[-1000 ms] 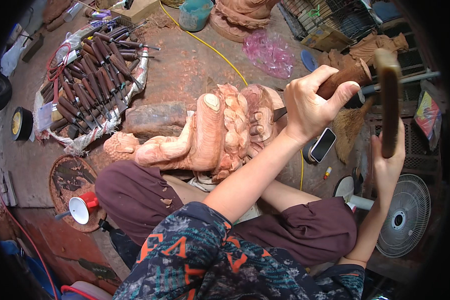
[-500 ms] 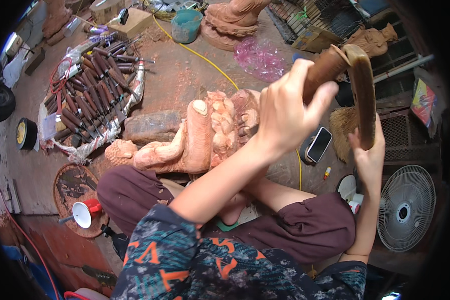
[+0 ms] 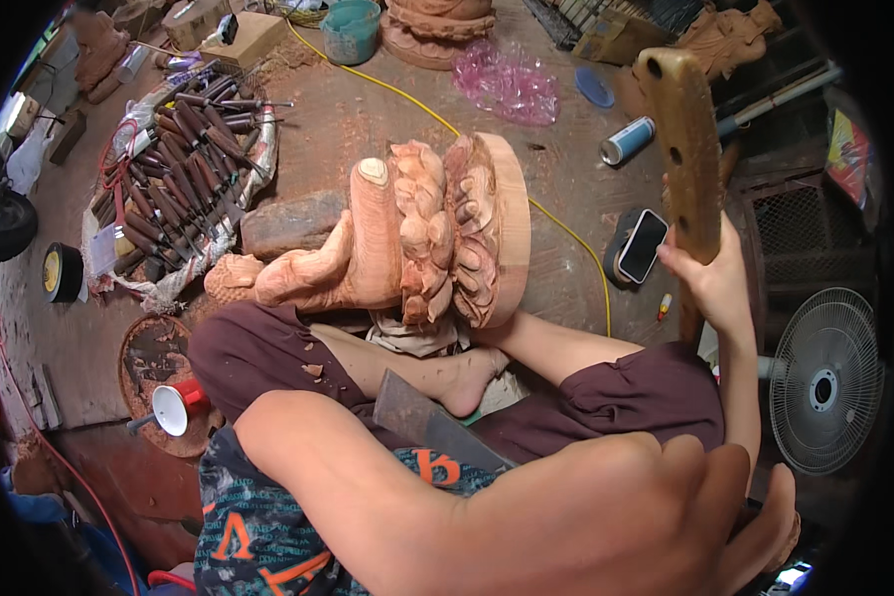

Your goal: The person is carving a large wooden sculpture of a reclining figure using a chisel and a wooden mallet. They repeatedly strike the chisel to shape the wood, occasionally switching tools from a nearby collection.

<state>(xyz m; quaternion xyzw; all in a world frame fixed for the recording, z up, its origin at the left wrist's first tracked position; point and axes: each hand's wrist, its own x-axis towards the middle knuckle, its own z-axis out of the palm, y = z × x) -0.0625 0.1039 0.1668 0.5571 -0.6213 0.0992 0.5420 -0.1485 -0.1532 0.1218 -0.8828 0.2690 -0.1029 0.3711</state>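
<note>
My left hand (image 3: 656,517) is close in front of me at the lower right, fingers curled round a tool. A flat grey metal blade (image 3: 422,412), likely a wide chisel's, shows beyond my left forearm, over my lap; its handle is mostly hidden in the hand. My right hand (image 3: 715,283) grips a long wooden mallet (image 3: 690,149) with dark holes, held upright at the right. Before my crossed legs lies a reddish carved wooden figure (image 3: 375,233) on its side, curly head to the left, petalled round base (image 3: 510,228) to the right. Neither tool touches it.
A bundle of wooden-handled chisels (image 3: 184,164) lies on a cloth at the left, by a wood block (image 3: 293,223). A red-and-white cup (image 3: 172,409) stands lower left. At the right are a phone (image 3: 643,245), a can (image 3: 627,141) and a fan (image 3: 822,387). A yellow cable (image 3: 576,238) crosses the floor.
My left hand has swung from above the carving down toward my body with its tool, uncovering the round base. My right hand has tilted the mallet and shifted it slightly left.
</note>
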